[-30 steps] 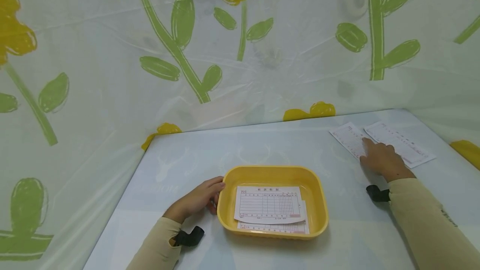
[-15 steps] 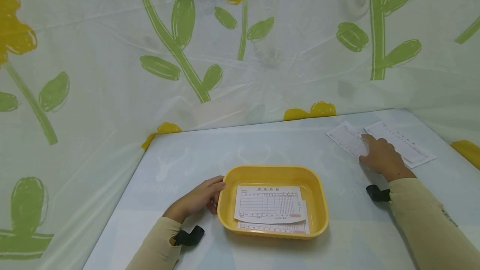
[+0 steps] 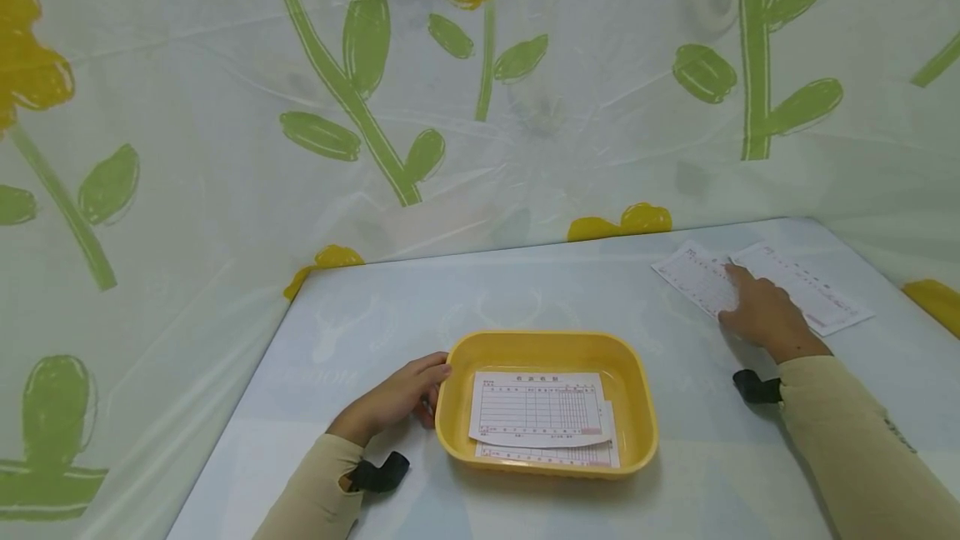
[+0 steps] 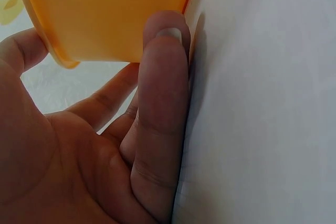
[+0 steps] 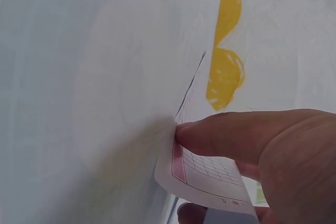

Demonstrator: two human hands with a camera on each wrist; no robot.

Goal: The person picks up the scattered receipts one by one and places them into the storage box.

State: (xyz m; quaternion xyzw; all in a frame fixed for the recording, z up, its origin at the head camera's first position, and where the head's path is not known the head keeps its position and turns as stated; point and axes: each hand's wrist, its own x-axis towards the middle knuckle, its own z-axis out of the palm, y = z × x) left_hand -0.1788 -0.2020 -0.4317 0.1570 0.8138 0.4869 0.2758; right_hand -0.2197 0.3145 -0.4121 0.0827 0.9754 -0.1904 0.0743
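A shallow yellow plastic basket (image 3: 647, 432) stands on the table, with printed receipt slips (image 3: 536, 407) overlapping inside it. My left hand (image 3: 393, 398) holds the basket's left side; in the left wrist view the thumb (image 4: 34, 48) meets the rim while other fingers touch the outer wall. Over at the far right, my right hand (image 3: 768, 319) is on a loose receipt (image 3: 693, 273). The right wrist view shows my thumb (image 5: 207, 137) on this receipt's bent-up edge, with a fingertip (image 5: 191, 213) by its other side. The other fingers are mostly hidden.
A second loose receipt (image 3: 806, 286) lies right beside the first, partly behind my right hand. The light tabletop (image 3: 420, 307) ends at a flower-printed sheet (image 3: 600, 148) hanging behind it. Black bands (image 3: 378, 473) are on both wrists.
The receipt under my right hand has shifted slightly to the left and away, and the index finger lies a little straighter on it. My left hand and the basket have stayed in place.
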